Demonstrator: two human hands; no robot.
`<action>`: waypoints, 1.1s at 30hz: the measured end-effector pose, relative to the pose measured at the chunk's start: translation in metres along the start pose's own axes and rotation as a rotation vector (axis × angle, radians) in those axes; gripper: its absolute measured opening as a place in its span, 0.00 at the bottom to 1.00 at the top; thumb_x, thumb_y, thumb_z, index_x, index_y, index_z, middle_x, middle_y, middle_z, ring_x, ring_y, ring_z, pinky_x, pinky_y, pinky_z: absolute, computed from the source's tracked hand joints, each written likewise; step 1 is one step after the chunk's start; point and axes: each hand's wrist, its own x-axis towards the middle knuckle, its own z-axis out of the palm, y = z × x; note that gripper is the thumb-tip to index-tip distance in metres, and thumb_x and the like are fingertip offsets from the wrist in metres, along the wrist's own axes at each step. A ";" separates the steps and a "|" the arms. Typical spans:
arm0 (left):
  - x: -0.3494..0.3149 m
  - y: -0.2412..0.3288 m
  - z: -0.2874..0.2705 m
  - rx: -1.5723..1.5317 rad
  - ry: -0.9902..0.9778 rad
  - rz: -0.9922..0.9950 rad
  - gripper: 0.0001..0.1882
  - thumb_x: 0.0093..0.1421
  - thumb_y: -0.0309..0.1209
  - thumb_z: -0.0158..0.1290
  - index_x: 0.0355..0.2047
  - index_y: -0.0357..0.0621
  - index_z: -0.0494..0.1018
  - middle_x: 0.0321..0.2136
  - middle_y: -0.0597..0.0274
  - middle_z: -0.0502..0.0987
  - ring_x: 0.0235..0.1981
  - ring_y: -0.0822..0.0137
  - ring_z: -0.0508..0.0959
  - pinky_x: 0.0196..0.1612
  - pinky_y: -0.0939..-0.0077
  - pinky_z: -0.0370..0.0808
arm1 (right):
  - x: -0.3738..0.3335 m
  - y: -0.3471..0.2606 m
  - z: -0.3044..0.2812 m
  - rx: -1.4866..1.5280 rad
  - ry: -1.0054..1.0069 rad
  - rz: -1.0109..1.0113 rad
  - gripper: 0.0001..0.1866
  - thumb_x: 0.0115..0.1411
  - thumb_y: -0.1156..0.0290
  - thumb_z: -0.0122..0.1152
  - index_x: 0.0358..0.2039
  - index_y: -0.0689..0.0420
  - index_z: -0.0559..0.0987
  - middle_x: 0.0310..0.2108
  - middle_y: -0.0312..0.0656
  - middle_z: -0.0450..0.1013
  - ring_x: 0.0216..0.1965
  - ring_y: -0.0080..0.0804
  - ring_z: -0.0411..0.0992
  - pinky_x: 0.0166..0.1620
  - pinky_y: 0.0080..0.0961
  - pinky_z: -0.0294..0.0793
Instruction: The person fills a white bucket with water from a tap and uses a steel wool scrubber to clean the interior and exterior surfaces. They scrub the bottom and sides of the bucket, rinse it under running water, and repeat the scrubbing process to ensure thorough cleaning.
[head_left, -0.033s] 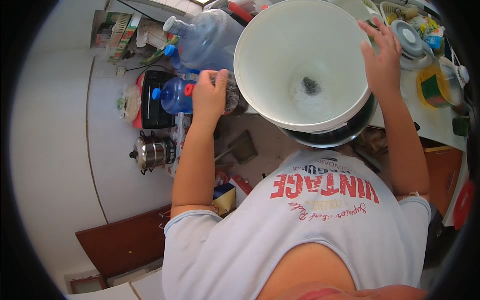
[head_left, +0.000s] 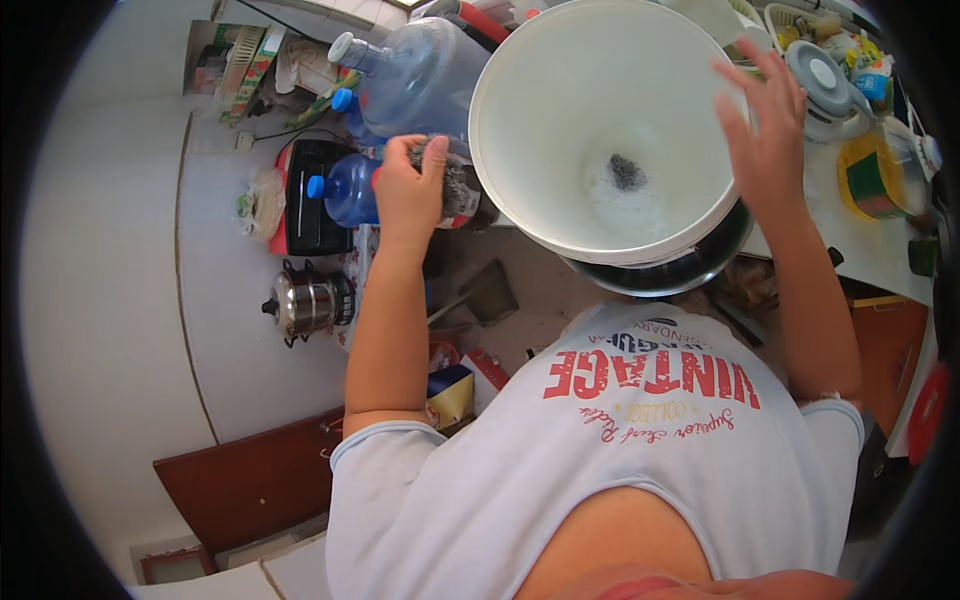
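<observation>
Noted white bucket (head_left: pixel 540 110) at front centre, open mouth toward the head, with shiny dark basin (head_left: pixel 670 281) showing under its near edge. Saw dark wad (head_left: pixel 627 172) at the bottom inside, white suds (head_left: pixel 625 212) just beside it.

On handling: judged a firm brace on the bucket most useful, given the round base and doubtful seat over the basin. Would have favoured the right palm flat against the wall, rather than spread fingertips alone. Reckoned suds likely to make the inner wall slippery; advised light, even pressure and no leaning on the rim. Advised a full-hand hold on anything wiry, to spare the fingertips, and a slow elbow near big clear jug (head_left: pixel 425 80), close by on the left. Advised equal care on the right, near grey-lidded kettle (head_left: pixel 822 82) and bottle of yellow liquid (head_left: pixel 868 178).

On pose: held left hand (head_left: pixel 410 195) outside the bucket, left of the rim, back of the hand toward the view, thumb up on the bucket side. Read left fingers as curled and clamped on grey wiry wad (head_left: pixel 454 184), though partly hidden. Held left forearm (head_left: pixel 388 330) nearly upright in view. Held right hand (head_left: pixel 770 140) at the right rim, palm toward the bucket, fingers apart, tips blurred. Could not tell touching from hovering there. Angled right forearm (head_left: pixel 815 300) up and inward from the elbow.
</observation>
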 end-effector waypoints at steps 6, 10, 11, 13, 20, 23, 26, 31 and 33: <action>0.038 -0.022 0.001 -0.086 0.048 0.451 0.14 0.63 0.34 0.54 0.45 0.40 0.73 0.44 0.54 0.76 0.48 0.54 0.73 0.53 0.66 0.68 | -0.034 -0.031 -0.027 0.275 -0.383 -0.383 0.23 0.47 0.48 0.64 0.17 0.55 0.70 0.22 0.36 0.66 0.31 0.37 0.67 0.48 0.35 0.66; 0.035 -0.031 0.036 -0.110 -0.059 0.603 0.09 0.64 0.32 0.49 0.39 0.42 0.76 0.43 0.56 0.77 0.47 0.56 0.72 0.54 0.65 0.65 | -0.035 -0.028 -0.016 0.324 -0.300 -0.383 0.25 0.43 0.46 0.62 0.13 0.52 0.62 0.18 0.34 0.58 0.26 0.33 0.60 0.40 0.31 0.63; 0.030 -0.033 0.044 -0.213 -0.022 0.564 0.10 0.65 0.33 0.47 0.36 0.41 0.76 0.43 0.56 0.77 0.47 0.55 0.72 0.54 0.64 0.64 | -0.037 -0.026 -0.017 0.331 -0.303 -0.380 0.25 0.43 0.46 0.62 0.13 0.52 0.63 0.19 0.34 0.58 0.26 0.33 0.61 0.40 0.31 0.62; 0.022 -0.031 0.051 -0.140 0.033 0.623 0.12 0.65 0.34 0.47 0.30 0.43 0.76 0.42 0.58 0.76 0.46 0.55 0.70 0.54 0.64 0.63 | -0.039 -0.024 -0.016 0.337 -0.303 -0.366 0.24 0.43 0.47 0.62 0.14 0.52 0.63 0.19 0.34 0.58 0.26 0.33 0.60 0.39 0.30 0.61; -0.007 -0.004 0.041 0.024 -0.061 0.765 0.13 0.63 0.34 0.49 0.22 0.44 0.72 0.29 0.62 0.74 0.38 0.56 0.68 0.46 0.64 0.65 | -0.043 -0.025 -0.019 0.313 -0.307 -0.329 0.24 0.44 0.47 0.62 0.13 0.52 0.62 0.19 0.34 0.57 0.26 0.33 0.60 0.38 0.29 0.60; -0.032 0.012 0.030 0.033 -0.146 0.768 0.14 0.63 0.35 0.49 0.22 0.44 0.72 0.27 0.62 0.74 0.36 0.56 0.69 0.42 0.65 0.67 | -0.041 -0.028 -0.020 0.311 -0.315 -0.317 0.24 0.44 0.48 0.62 0.14 0.52 0.62 0.19 0.34 0.57 0.27 0.33 0.60 0.38 0.29 0.60; -0.049 0.029 0.027 0.045 -0.219 0.783 0.16 0.65 0.37 0.47 0.23 0.44 0.73 0.26 0.61 0.73 0.33 0.56 0.70 0.39 0.66 0.68 | -0.040 -0.028 -0.020 0.313 -0.334 -0.322 0.23 0.43 0.48 0.62 0.14 0.52 0.63 0.20 0.33 0.58 0.28 0.32 0.61 0.38 0.29 0.60; -0.066 0.044 0.026 0.031 -0.277 0.822 0.15 0.66 0.38 0.47 0.28 0.44 0.76 0.28 0.59 0.75 0.33 0.56 0.71 0.39 0.65 0.69 | -0.042 -0.030 -0.018 0.328 -0.340 -0.324 0.21 0.41 0.50 0.62 0.15 0.51 0.64 0.20 0.33 0.59 0.29 0.32 0.62 0.39 0.29 0.61; -0.052 0.027 0.016 0.061 -0.280 0.823 0.07 0.60 0.33 0.53 0.28 0.45 0.76 0.29 0.62 0.75 0.35 0.56 0.72 0.42 0.63 0.70 | -0.042 -0.031 -0.017 0.341 -0.340 -0.335 0.20 0.39 0.51 0.63 0.15 0.51 0.65 0.20 0.33 0.59 0.29 0.32 0.62 0.39 0.29 0.61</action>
